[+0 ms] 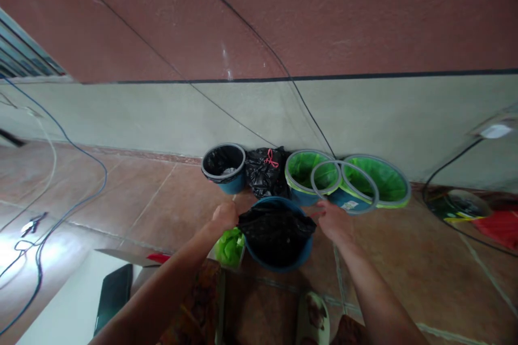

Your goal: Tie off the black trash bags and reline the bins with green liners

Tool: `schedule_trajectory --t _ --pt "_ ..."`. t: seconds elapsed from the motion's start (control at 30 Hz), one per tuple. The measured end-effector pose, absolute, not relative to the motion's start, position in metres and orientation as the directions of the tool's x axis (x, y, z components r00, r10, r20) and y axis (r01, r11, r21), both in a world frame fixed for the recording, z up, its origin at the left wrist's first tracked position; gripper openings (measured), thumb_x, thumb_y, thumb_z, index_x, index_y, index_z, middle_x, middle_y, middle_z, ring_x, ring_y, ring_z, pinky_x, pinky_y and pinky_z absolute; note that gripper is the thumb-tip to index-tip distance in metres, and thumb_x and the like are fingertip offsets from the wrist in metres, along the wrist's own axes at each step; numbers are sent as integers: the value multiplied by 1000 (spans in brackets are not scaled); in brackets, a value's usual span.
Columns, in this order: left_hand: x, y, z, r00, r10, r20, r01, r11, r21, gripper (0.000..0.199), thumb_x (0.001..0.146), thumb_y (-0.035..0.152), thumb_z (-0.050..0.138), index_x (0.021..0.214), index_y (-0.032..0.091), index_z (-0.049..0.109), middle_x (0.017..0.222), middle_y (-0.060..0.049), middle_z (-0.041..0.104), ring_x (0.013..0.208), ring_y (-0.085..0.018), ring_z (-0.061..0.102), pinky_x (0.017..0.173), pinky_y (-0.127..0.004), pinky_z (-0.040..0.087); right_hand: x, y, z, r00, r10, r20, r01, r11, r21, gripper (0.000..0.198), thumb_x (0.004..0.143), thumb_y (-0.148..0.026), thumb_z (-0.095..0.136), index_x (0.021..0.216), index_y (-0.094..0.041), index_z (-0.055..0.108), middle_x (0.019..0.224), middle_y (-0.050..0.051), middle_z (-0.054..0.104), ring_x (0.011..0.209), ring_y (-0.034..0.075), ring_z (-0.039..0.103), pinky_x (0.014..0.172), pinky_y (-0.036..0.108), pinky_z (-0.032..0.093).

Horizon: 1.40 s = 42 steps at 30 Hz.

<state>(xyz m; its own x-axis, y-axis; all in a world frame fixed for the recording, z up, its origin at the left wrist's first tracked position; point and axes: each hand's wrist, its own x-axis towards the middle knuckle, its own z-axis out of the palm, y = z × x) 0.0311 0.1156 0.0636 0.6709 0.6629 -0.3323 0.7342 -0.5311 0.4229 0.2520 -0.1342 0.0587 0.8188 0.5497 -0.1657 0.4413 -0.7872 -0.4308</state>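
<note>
A black plastic bag (277, 226) is stretched between my two hands over a blue bin (279, 268) on the tiled floor. Its left edge is pinched in my left hand (225, 217). My right hand (335, 221) closes on the bag's right edge, though its fingertips are partly hidden. A loose grey ring (376, 182) lies over the two green-lined bins, its near edge by my right fingers; whether they touch is unclear. Below my left hand, a small container holds crumpled bright green bags (230, 248).
By the wall stand a black-lined bin (232, 186), a black bag with a red tie (263, 175) and two green-lined bins (303, 194) (394, 202). Cables (67, 215) trail across the left floor. A white surface (73, 302) holds a dark device (114, 296). Red material (499, 229) lies right.
</note>
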Motion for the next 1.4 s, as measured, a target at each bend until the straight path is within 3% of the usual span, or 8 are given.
schedule_trajectory --t 0.17,0.27,0.53,0.67,0.87,1.07,1.27,1.4 --pt "54 106 96 752 627 -205 594 -508 624 11 75 20 57 70 19 67 72 -4 69 71 -18 64 68 -26 46 239 -118 72 859 492 -139 30 -320 -947 32 72 -27 62 102 -19 69 79 4 72 79 21 66 78 36 49" --pt "71 99 98 817 552 -168 380 -295 876 15 79 26 56 74 17 67 73 -2 69 67 -14 61 65 -23 46 229 -112 78 831 514 -212 -252 9 -968 41 62 -36 74 99 -20 68 73 0 69 71 17 64 71 33 50" --pt "90 79 74 798 552 -243 349 -94 932 23 79 27 59 59 16 61 53 2 56 51 -9 49 53 -20 37 222 -110 73 834 517 -193 -67 -251 -966 38 67 -42 66 98 -20 71 80 3 70 64 16 57 50 27 41" --pt "98 84 88 694 641 -328 177 290 941 24 76 35 69 65 15 61 56 1 57 50 -7 49 53 -20 41 227 -112 62 837 521 -166 8 -316 -949 33 72 -43 62 95 -21 71 84 5 72 71 19 62 65 33 48" --pt "98 67 106 866 428 -257 44 447 893 34 69 38 81 87 12 68 74 -4 68 66 -12 62 70 -25 50 209 -103 56 720 657 -224 64 -385 -921 47 74 -41 65 117 -21 63 87 3 72 80 21 66 78 38 50" --pt "94 43 111 982 167 -91 52 227 972 28 81 33 68 104 16 70 99 -8 72 94 -20 67 89 -33 50 176 -73 62 552 827 -105 67 -170 -983 27 79 -41 61 100 -23 64 97 5 72 89 21 66 81 34 50" --pt "88 57 84 877 481 -7 221 -391 894 36 85 17 52 119 16 65 121 -11 67 114 -24 61 104 -39 44 190 -78 61 590 779 -215 68 -313 -947 42 89 -56 46 77 -20 64 65 1 60 51 11 48 50 26 36" --pt "87 54 75 979 203 22 92 -539 837 27 88 23 51 111 19 65 118 -9 68 111 -22 61 102 -33 44 191 -80 80 482 848 -221 -83 -207 -975 42 86 -59 54 83 -18 64 66 -3 56 46 6 39 45 22 28"
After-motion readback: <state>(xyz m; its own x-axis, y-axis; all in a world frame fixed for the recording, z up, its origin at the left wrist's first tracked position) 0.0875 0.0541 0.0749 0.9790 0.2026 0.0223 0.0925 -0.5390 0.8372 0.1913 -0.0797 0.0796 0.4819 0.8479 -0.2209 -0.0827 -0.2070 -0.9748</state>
